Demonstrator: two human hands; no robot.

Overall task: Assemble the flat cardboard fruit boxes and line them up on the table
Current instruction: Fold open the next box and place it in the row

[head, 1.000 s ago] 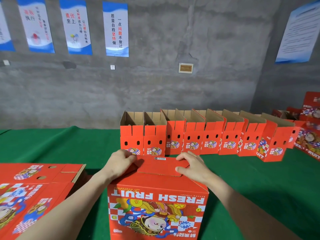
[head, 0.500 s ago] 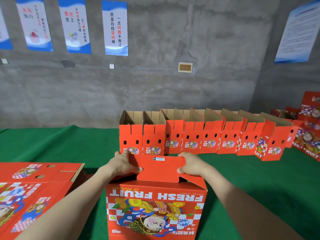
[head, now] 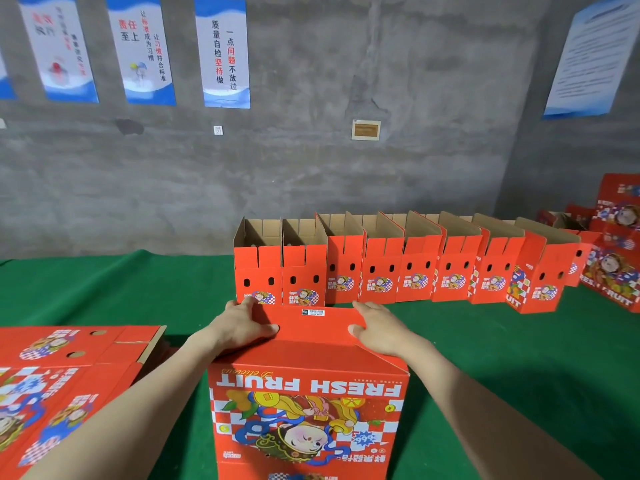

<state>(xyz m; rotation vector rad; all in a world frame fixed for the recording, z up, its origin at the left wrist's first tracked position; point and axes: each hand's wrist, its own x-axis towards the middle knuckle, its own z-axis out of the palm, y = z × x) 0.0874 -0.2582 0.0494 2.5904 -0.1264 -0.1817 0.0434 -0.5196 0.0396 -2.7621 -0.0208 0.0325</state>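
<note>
A red fruit box (head: pixel 308 403) printed "FRESH FRUIT" upside down stands right in front of me on the green table (head: pixel 121 289). Its far flap (head: pixel 311 323) with a barcode label is raised. My left hand (head: pixel 242 327) grips the flap's left notch, thumb in front. At the right notch, my right hand (head: pixel 377 329) grips the flap in the same manner. Behind it, several assembled open-topped red boxes (head: pixel 381 268) stand in a row across the table.
A stack of flat red boxes (head: pixel 65 382) lies at the near left. More red boxes (head: pixel 616 258) are piled at the far right. A grey concrete wall with posters rises behind the table.
The flap that lay folded down on the box top has been lifted upright; both hands moved from pressing on it to gripping its side notches.
</note>
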